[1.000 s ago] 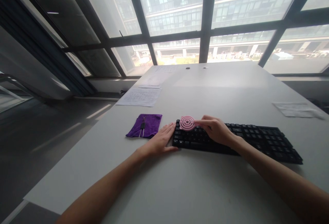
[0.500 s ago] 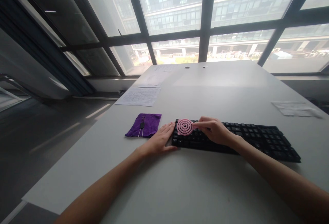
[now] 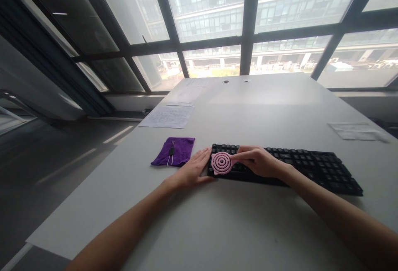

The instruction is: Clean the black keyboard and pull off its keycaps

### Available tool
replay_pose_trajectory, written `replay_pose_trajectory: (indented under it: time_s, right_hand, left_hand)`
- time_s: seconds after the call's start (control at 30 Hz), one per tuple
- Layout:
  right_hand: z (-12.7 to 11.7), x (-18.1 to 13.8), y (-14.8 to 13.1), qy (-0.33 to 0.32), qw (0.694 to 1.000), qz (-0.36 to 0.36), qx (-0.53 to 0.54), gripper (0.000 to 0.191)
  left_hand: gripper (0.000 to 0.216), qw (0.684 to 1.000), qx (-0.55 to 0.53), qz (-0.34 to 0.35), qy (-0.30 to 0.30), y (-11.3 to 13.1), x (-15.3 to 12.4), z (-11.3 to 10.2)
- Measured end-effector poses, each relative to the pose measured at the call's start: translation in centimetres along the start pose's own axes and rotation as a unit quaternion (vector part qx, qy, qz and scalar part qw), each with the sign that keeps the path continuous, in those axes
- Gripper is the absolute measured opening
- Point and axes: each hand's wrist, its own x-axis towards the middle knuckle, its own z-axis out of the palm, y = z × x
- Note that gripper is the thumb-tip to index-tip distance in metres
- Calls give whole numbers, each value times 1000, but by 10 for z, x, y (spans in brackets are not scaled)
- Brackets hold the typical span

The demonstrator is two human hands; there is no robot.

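Observation:
A black keyboard lies across the white table. My right hand pinches the right edge of a round pink disc with concentric rings and small ear-like points. The disc sits over the keys at the keyboard's left end. Flat and with fingers stretched, my left hand rests against the keyboard's left edge, holding nothing. Just left of that hand is a folded purple cloth with a black binder clip on top.
Printed sheets of paper lie at the table's left side. A flat whitish packet or tissue is at the right. Windows stand behind the white table, whose left edge drops to a grey floor.
The pink disc has slid slightly toward me and to the left over the keys, with my right hand on it. My left hand and the keyboard stay nearly in place.

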Motion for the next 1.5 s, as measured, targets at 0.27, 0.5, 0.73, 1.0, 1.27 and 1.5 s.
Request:
replay_pose_trajectory:
  time_s: [0.27, 0.5, 0.73, 1.0, 1.27, 1.5]
  right_hand:
    - [5, 1, -4, -6, 999, -8, -37, 30]
    - [1, 1, -1, 11, 1000, 3, -27, 31]
    - [-3, 0, 6, 34, 998, 10, -50, 32]
    - [-8, -2, 6, 5, 1000, 11, 1, 31]
    - [-13, -2, 5, 19, 999, 25, -21, 32]
    - [-13, -2, -1, -34, 999, 13, 16, 29]
  left_hand:
    - [103, 1000, -7, 3, -3, -1, 1, 0]
    - [102, 1000, -8, 0, 1, 2, 0, -2]
    - [102, 1000, 0, 15, 18, -3, 0, 3]
    - [104, 1000, 2, 12, 11, -4, -1, 5]
    - [103, 1000, -2, 12, 10, -2, 0, 2]
    - [104, 1000, 1, 7, 6, -5, 0, 4]
